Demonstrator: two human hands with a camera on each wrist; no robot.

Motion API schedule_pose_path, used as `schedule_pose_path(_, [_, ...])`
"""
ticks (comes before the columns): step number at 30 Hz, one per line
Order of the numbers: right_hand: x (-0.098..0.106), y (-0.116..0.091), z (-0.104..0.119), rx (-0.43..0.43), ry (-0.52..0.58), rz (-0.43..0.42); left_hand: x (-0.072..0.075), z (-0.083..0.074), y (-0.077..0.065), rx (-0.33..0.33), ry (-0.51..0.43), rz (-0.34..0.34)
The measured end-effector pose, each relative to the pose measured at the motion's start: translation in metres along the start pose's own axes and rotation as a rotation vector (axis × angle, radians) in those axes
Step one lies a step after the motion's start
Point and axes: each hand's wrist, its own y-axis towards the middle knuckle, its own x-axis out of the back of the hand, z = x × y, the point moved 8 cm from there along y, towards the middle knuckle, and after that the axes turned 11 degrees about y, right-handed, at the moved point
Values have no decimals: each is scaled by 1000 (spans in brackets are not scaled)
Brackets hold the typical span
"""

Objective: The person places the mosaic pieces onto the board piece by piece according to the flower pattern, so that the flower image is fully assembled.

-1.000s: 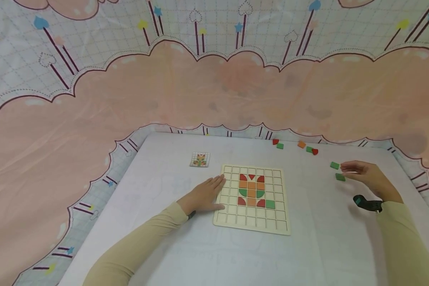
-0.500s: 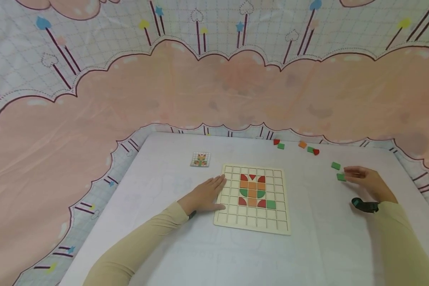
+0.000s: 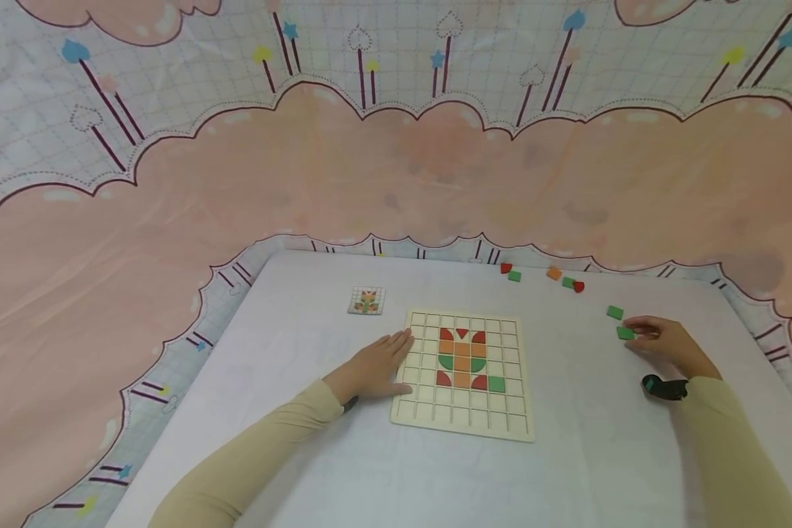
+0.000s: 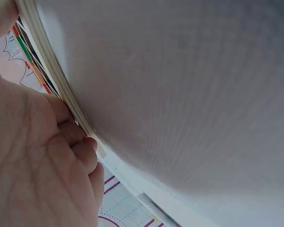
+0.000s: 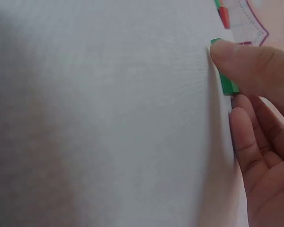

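My left hand rests at the left edge of a square wooden grid board, fingers and thumb stretched out along it. On the board is a pattern of red, orange and green tiles, with a green square tile at its lower right. Over on the right, my right hand pinches another green square tile lying on the table. In the right wrist view its thumb covers part of that tile, with fingertips at the tile's end. The left wrist view shows fingers against the board's edge.
A second loose green tile lies just beyond the right hand. Along the far edge are red pieces, an orange tile and more green tiles. A small pattern card lies behind the board's left side. Patterned cloth hangs behind.
My right hand has come down onto the nearer green tile, and its fingers have closed on it. The left hand has stayed at the board's edge. The head view has tilted slightly.
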Motion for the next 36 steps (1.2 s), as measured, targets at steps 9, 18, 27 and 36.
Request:
schedule_pose_path(9, [1, -1, 10, 42, -48, 13, 2, 0, -1, -3, -4, -11])
schedule_pose_path(18, [3, -2, 10, 49, -73, 20, 1, 0, 0, -7, -10, -23])
schedule_pose_path(27, [2, -2, 9, 17, -69, 6, 1, -1, -1, -11, 3, -22])
schedule_pose_path(36, [2, -6, 17, 60, -68, -9, 3, -1, -3, -7, 2, -23])
